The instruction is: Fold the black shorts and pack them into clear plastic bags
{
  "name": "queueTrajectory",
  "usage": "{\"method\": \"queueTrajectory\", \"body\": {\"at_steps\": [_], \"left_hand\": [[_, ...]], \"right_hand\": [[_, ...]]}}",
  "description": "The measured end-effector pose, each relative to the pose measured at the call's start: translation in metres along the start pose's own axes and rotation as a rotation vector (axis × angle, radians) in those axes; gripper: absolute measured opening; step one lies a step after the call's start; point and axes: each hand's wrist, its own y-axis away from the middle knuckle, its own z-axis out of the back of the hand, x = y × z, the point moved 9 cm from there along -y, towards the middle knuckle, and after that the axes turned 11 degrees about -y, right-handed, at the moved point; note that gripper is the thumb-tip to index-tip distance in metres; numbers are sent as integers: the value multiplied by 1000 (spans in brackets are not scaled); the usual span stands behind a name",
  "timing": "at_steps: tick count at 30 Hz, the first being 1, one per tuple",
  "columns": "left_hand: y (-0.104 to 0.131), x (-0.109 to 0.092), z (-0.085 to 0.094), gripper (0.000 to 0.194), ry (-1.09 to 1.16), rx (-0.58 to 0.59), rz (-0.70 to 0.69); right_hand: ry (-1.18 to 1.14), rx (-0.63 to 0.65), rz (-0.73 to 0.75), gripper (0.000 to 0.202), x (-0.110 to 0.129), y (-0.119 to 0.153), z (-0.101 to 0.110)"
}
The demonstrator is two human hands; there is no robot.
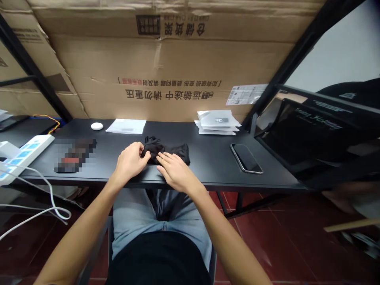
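Observation:
A piece of black fabric (178, 151) lies crumpled on the black desk, in front of my body. Its left part is bunched into a small heap, while the right part lies flatter. At the heap's left edge, my left hand (130, 160) has its fingers curled around the fabric, with the thumb near the front. My right hand (175, 170) rests on the front of the fabric, palm down, its fingers stretched out and lying flat. What kind of garment or cloth it is, I cannot tell.
A phone (246, 158) lies right of my hands. Behind are stacked white packets (218, 122), a white sheet (127, 126) and a white oval object (96, 126). A pixelated item (75, 155) and a power strip (25, 156) with cables are left. Cardboard (166, 59) walls the back.

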Motion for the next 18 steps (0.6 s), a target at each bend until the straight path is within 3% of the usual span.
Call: {"method": "queueTrajectory", "body": {"at_steps": [3,5,9,11,13,14,16,18], "left_hand": [[0,-33,21,18,-80,-161,-67],[-1,-62,26,16,-109,-233,-180],[3,-109,5,15,-90,-180,-503],[13,-121,-9,30,-57,-109,-700],[24,-118,-13,42,15,-89,-794],[26,-112,-11,42,61,-101,-775],[23,-88,-6,35,136,-139,-602],[19,-60,-7,29,146,-130,-363]], "right_hand": [[-67,36,112,51,10,-1,-4],[-100,-30,143,40,8,4,7],[-108,-435,14,22,-27,33,66],[-142,-514,-1,23,-41,45,86],[-196,-389,36,43,-47,45,85],[-220,-297,51,51,-49,44,79],[-254,-156,46,55,-53,40,66],[-264,-113,12,49,-58,37,59]]}}
